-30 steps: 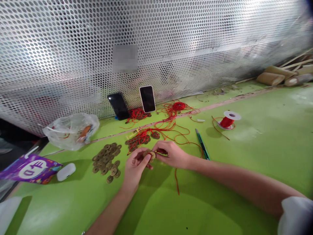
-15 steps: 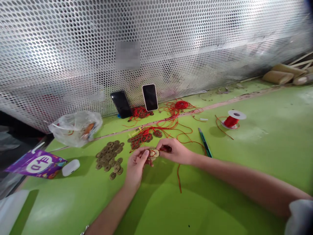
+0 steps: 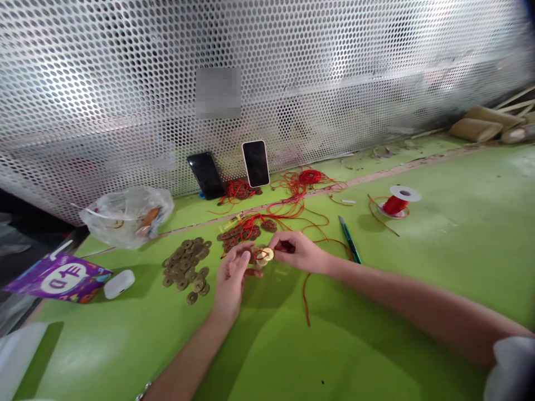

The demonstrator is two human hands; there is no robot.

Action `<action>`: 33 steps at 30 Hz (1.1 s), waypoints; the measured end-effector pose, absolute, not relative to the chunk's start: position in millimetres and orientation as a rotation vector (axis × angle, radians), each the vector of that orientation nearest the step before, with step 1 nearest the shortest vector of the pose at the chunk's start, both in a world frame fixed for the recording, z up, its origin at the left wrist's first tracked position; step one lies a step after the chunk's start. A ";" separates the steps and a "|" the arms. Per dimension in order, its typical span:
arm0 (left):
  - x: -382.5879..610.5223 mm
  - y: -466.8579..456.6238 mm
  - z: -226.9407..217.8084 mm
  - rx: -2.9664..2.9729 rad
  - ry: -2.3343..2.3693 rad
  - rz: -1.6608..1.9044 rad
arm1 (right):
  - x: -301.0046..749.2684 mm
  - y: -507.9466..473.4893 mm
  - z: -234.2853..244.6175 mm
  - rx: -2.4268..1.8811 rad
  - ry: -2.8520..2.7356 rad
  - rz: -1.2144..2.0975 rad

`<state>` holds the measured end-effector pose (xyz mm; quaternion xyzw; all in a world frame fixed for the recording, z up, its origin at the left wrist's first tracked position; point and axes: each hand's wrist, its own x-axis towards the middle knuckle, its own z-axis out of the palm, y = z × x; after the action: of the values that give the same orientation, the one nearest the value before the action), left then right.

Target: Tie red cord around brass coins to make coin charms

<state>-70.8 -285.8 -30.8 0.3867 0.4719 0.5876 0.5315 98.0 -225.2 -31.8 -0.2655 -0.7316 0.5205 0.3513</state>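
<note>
My left hand and my right hand meet above the green table, both pinched on a small cluster of brass coins strung on red cord. A loose end of that red cord trails down toward me from under my right hand. A pile of loose brass coins lies just left of my left hand. Behind my hands sits a bundle of strung coins tangled with red cord.
Two phones lean on the perforated metal wall. A red cord spool and a green cutter lie to the right. A plastic bag, a white case and a purple packet sit left. Bamboo pieces lie far right.
The view drifted slightly. Both hands stayed pinched on the coin cluster and shifted a little away from me, the coins turning more face-on.
</note>
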 end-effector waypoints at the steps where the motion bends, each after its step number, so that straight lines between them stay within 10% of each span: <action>1: -70.7 -286.1 -30.7 0.929 1.110 1.388 | 98.1 -224.6 -32.0 -0.697 -1.877 1.347; 33: -75.1 -287.3 -30.7 1.088 1.148 1.185 | 89.2 -224.2 -38.9 -0.690 -1.717 1.498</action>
<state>-75.1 -287.3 -30.7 0.4595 0.4852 0.5005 0.5504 89.2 -224.2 -38.9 -0.2691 -0.6697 0.5843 0.3711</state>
